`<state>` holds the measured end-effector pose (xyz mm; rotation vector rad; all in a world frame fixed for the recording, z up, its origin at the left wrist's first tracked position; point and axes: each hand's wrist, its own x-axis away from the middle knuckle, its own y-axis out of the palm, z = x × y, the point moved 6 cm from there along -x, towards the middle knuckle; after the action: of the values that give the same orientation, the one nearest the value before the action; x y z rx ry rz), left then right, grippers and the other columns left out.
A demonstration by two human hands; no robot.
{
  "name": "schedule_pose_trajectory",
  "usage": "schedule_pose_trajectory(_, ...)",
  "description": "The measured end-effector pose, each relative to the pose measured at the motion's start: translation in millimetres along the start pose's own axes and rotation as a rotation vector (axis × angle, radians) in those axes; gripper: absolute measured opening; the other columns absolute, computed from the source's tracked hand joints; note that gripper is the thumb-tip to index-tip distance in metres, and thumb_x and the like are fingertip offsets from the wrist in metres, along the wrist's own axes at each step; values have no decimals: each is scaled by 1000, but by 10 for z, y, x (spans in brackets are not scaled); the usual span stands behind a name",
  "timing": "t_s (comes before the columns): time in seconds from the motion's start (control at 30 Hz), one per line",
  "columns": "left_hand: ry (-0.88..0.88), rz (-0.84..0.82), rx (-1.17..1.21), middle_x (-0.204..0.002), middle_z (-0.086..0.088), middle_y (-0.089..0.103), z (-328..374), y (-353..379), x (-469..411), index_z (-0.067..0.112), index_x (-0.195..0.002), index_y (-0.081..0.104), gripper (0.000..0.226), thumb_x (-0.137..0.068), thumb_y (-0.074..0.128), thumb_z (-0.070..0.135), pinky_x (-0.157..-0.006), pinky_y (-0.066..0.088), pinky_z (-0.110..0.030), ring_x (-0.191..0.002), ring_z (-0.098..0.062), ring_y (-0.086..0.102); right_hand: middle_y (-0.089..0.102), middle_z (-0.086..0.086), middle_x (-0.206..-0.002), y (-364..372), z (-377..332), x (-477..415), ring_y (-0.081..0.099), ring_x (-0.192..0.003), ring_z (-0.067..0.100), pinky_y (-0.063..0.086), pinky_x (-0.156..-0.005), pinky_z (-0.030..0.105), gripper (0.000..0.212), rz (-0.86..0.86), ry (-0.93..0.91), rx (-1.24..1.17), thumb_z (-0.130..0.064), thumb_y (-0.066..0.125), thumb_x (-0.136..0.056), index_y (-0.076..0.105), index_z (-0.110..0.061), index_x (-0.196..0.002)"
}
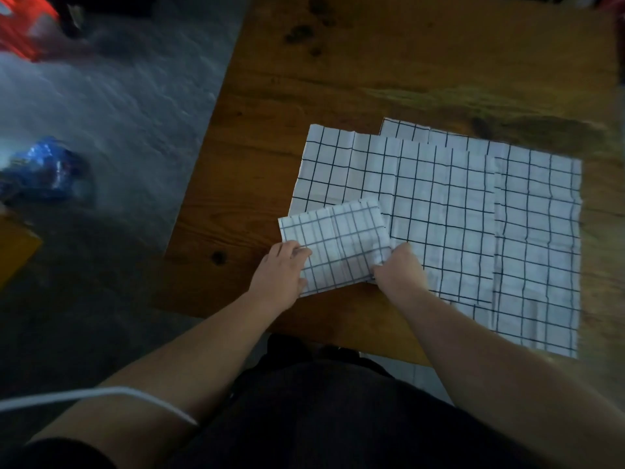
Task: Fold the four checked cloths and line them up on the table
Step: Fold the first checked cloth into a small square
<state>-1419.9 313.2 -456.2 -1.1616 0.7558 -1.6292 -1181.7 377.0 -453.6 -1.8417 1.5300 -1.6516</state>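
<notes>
One folded cloth: white folded cloth (338, 242) with a dark check, a small rectangle, slightly askew, on the near left part of the pile.
Flat cloths: same check, spread open and overlapping under and beyond the folded one; offset edges suggest three layers in the flat cloths (439, 204), exact count hard to tell.
Two hands: both bare, both on the folded cloth, one at each near corner.
Left hand: left hand (282, 272) at the near left corner, fingers together on top of the fabric, thumb at the near edge – pinching it.
Right hand: right hand (400, 269) at the near right corner, fingers curled tight around the fabric, fingertips hidden.
Cloth and fingers: bulk of the folded cloth beyond and between the two hands, far edge lying free on a flat cloth.
One table: brown wooden table (372, 72), visible grain, a few dark stains (301, 32) at the far end.
Room: grey floor (118, 113) to the left – blurred; one blue object (40, 170) and one red object (23, 28) on it.
One cable: white cable (101, 394) across the left forearm.
</notes>
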Motion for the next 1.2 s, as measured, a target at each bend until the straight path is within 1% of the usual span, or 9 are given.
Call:
schedule_pose_trajectory(0.07, 9, 3, 5, -147, -1, 37, -8, -6, 8, 24, -147, 41, 60, -93, 65, 27, -111, 36, -38, -135, -22, 32, 55, -1, -89, -19, -33, 10, 52, -71, 13, 35, -49, 26, 30, -42, 2, -14, -24, 64, -95, 48, -11, -117)
schedule_pose_trajectory(0.17, 35, -11, 5, -147, -1, 36, -12, -16, 0, 24, -148, 40, 61, -93, 65, 29, -112, 36, -39, -136, -22, 31, 54, 2, -104, -58, -115, 57, 52, -78, 15, 33, -51, 24, 33, -33, -48, -98, -20, 64, -91, 55, -10, -121)
schedule_pose_trajectory(0.27, 63, -29, 25, -148, -2, 36, -35, -32, -18, 22, -149, 39, 62, -93, 64, 28, -112, 36, -40, -136, -23, 30, 48, -4, -97, -87, -266, 236, 48, -82, 16, 33, -56, 21, 15, -3, -179, -206, -20, 65, -93, 53, -15, -100)
schedule_pose_trajectory(0.4, 89, 5, 104, -148, 0, 39, -103, -106, 48, 19, -149, 42, 54, -98, 58, 29, -114, 33, -39, -137, -21, 31, 50, -13, -121, -9, -474, 633, 55, -96, 4, 50, -76, 21, 27, -109, -330, -305, -22, 65, -97, 51, -29, -120)
schedule_pose_trajectory(0.6, 47, 55, 165, -141, 1, 50, -417, -288, 259, 19, -141, 50, 43, -98, 54, 17, -112, 38, -39, -133, -19, 40, 56, -13, -134, 265, -670, 893, 52, -117, 6, 46, -98, 30, 26, -257, -501, -184, -36, 53, -102, 56, -31, -127)
schedule_pose_trajectory(0.8, -102, -70, 262, -125, 8, 60, -551, -312, 374, 28, -137, 51, 39, -100, 50, 16, -101, 46, -33, -119, -11, 51, 55, -8, -118, 374, -579, 746, 55, -87, 2, 43, -63, 18, 25, -226, -392, -67, -24, 50, -104, 55, -29, -128)
schedule_pose_trajectory(0.97, -187, -197, 460, -131, 5, 60, -413, -168, 390, 26, -138, 51, 37, -102, 49, 16, -100, 49, -31, -113, -9, 56, 60, -2, -108, 326, -467, 561, 58, -84, 8, 45, -59, 20, 17, -133, -188, -211, -12, 53, -100, 56, -24, -112)
schedule_pose_trajectory(1.1, -19, -65, 268, -145, 3, 47, -261, -226, 391, 22, -144, 48, 47, -99, 48, 11, -110, 40, -31, -133, -14, 42, 56, -1, -124, 304, -553, 626, 55, -112, 17, 53, -86, 31, 28, -116, -301, -65, -9, 52, -97, 57, -26, -119)
schedule_pose_trajectory(1.2, 268, -54, 44, -146, 0, 45, -33, -187, 484, 17, -147, 48, 53, -94, 49, 11, -114, 35, -34, -139, -19, 36, 42, -4, -153, 381, -644, 824, 33, -144, 15, 25, -122, 35, 51, -115, -659, 325, -12, 48, -99, 44, -22, -148)
